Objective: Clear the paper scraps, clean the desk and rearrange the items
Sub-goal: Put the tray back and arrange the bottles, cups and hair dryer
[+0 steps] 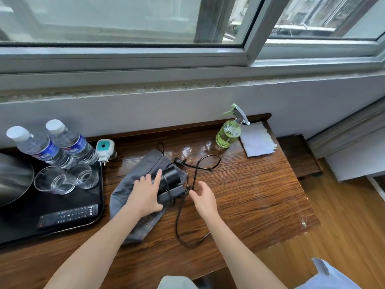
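A black hair dryer (173, 182) lies folded on a grey cloth bag (123, 190) in the middle of the wooden desk (250, 195). My left hand (145, 192) rests flat on the dryer and the bag, fingers spread. My right hand (203, 198) hovers just right of the dryer with its fingers apart, close to the black cord (194, 176), which loops across the desk toward the front edge. A green spray bottle (229, 132) and a white cloth (257, 140) sit at the back right corner.
A black tray (91, 217) at the left holds two water bottles (52, 146), two glasses (66, 179), a remote control (68, 215) and part of a steel kettle (12, 180). A white plug-in device (105, 149) stands by the tray. The wall and the window sill run behind the desk.
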Tool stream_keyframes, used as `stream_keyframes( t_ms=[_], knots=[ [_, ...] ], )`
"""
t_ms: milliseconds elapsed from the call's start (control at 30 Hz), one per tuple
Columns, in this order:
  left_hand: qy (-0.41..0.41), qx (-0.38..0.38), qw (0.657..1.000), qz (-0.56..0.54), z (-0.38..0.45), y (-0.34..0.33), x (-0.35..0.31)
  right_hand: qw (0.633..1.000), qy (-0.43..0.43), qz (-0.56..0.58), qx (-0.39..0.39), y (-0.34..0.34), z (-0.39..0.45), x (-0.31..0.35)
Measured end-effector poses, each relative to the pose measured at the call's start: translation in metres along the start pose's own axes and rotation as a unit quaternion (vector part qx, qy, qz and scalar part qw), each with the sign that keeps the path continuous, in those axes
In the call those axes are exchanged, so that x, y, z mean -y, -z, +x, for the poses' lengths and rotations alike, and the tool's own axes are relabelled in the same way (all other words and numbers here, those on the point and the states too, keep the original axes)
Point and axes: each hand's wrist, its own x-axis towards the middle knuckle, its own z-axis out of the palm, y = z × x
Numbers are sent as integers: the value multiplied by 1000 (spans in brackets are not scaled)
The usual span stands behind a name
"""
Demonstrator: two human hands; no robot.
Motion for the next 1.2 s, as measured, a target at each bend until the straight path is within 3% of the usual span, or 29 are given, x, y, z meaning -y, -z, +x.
stream_keyframes(
  t_ms=[67,167,433,667,833,900,1000,1067,1200],
  knots=[
    [2,-11,1000,-19,-10,10,7,995,47,-9,-84,2,-20,4],
    [1,-35,999,-13,-40,35,23,967,188,-58,-159,2,-50,11],
    [-51,-155,985,55,-127,156,90,892,407,14,-197,10,-119,68],
    [-53,-259,956,128,-202,261,120,804,563,-13,-192,-4,-176,149],
    [-18,-299,947,118,-245,308,128,833,529,125,-103,-4,-199,190],
    [-13,-306,946,108,-256,323,126,850,494,185,-8,-4,-210,205],
    [-18,-322,943,86,-270,342,122,863,467,132,140,-15,-220,222],
    [-32,-333,939,74,-277,350,119,865,457,91,185,-27,-225,232],
    [-47,-349,930,105,-288,361,113,837,455,150,265,-39,-239,254]
  ],
)
